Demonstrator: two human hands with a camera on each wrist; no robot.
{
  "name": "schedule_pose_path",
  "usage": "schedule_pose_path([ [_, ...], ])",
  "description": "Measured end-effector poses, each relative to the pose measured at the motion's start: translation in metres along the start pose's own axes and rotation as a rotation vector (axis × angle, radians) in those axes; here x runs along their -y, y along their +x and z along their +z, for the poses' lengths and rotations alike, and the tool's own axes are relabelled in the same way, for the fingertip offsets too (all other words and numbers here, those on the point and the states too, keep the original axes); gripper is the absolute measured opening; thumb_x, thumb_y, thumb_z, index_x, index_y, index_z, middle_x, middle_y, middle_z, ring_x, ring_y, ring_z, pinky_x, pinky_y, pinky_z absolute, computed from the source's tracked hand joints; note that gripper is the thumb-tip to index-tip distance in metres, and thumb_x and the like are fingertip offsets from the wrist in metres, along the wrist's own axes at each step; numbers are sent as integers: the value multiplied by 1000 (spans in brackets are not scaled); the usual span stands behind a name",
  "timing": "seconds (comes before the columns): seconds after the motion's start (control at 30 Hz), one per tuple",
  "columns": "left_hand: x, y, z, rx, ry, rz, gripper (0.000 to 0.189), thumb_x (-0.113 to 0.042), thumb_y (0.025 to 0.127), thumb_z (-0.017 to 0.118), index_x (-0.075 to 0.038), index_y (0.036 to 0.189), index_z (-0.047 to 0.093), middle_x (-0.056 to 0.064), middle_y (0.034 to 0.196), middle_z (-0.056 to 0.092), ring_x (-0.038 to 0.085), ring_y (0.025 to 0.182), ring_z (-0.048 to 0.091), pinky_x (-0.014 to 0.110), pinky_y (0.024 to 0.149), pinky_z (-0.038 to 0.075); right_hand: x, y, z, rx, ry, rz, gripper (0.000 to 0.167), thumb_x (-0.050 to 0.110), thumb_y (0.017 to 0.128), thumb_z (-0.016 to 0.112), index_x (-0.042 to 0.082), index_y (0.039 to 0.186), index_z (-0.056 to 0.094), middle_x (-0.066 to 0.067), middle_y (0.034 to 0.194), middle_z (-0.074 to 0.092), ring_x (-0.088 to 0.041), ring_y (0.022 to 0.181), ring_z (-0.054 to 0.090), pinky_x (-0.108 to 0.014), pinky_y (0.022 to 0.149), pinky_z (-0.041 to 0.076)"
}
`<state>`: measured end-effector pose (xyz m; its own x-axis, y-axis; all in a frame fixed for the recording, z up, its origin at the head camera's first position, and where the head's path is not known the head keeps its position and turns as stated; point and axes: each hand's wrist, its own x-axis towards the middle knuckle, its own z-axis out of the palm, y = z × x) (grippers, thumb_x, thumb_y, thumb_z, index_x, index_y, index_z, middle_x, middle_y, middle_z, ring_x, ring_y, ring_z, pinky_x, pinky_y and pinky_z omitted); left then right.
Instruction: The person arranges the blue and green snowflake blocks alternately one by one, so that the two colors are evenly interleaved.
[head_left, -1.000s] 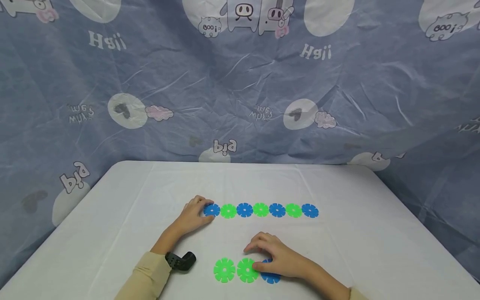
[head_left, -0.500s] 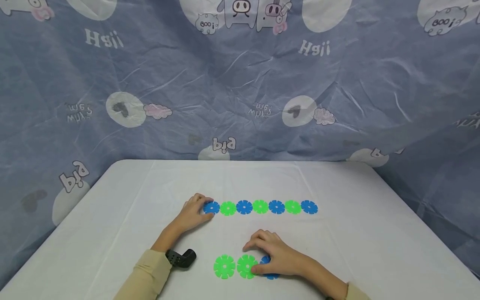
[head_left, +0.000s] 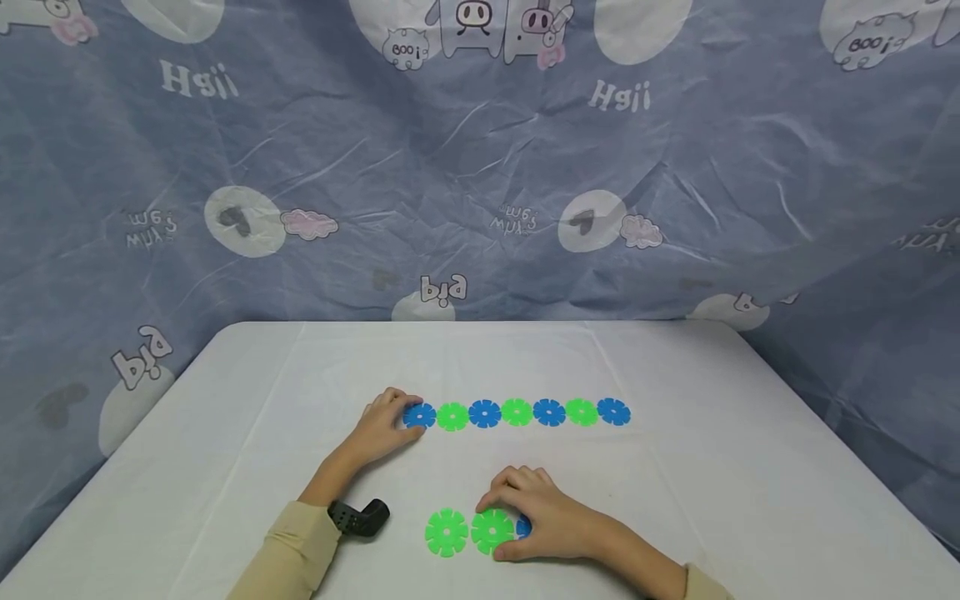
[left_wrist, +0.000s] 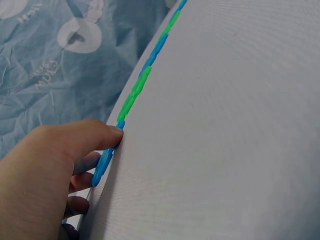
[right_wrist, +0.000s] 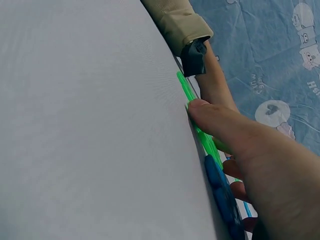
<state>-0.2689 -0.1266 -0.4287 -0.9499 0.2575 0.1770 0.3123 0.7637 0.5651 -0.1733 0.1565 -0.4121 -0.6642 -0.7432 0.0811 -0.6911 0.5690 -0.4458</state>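
Flat notched snowflake discs lie on a white table (head_left: 255, 467). At the left end of the far row, my left hand (head_left: 382, 429) pinches a blue snowflake disc (head_left: 420, 416) between thumb and fingers; the left wrist view shows the thumb on the near edge of this blue disc (left_wrist: 104, 165). Closer in, my right hand (head_left: 551, 517) has thumb and index finger at opposite edges of the middle green snowflake disc (head_left: 492, 532). Under the right palm, a second blue disc (head_left: 523, 526) is mostly hidden. Another green disc (head_left: 446, 533) lies left of the gripped one.
The far row continues rightward, alternating green (head_left: 452, 417) and blue (head_left: 485, 414), edge to edge, ending in a blue disc (head_left: 614, 412). A black wrist device (head_left: 363, 518) sits on the left forearm. Behind the table hangs a patterned blue curtain (head_left: 420, 167).
My right hand has shifted left, its thumb and index finger now around the middle green disc. The left hand stays on its blue disc. The head view has shifted slightly.
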Motion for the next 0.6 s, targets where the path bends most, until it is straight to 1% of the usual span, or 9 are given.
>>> schedule_pose_path([
  [0.27,0,0,-1,-6,4,1,47,-30,79,65,-12,121,56,9,114,50,25,109,46,46,93,32,0,1,0,-10,-15,-12,47,58,77,60,34,116,52,17,108,44,-1,102,38,-33,89,29],
  [0.4,-1,-1,-2,-10,-8,3,47,-29,79,64,-11,121,56,9,113,50,26,108,46,46,92,32,0,2,0,-11,-14,-9,45,57,76,60,34,114,53,17,107,44,-1,101,38,-34,89,29],
  [0.6,-1,-1,-2,0,-9,-6,47,-30,79,65,-12,121,56,8,113,50,25,109,46,46,93,32,0,1,1,0,6,-4,41,54,78,60,36,113,52,18,107,44,-1,102,37,-34,91,28],
])
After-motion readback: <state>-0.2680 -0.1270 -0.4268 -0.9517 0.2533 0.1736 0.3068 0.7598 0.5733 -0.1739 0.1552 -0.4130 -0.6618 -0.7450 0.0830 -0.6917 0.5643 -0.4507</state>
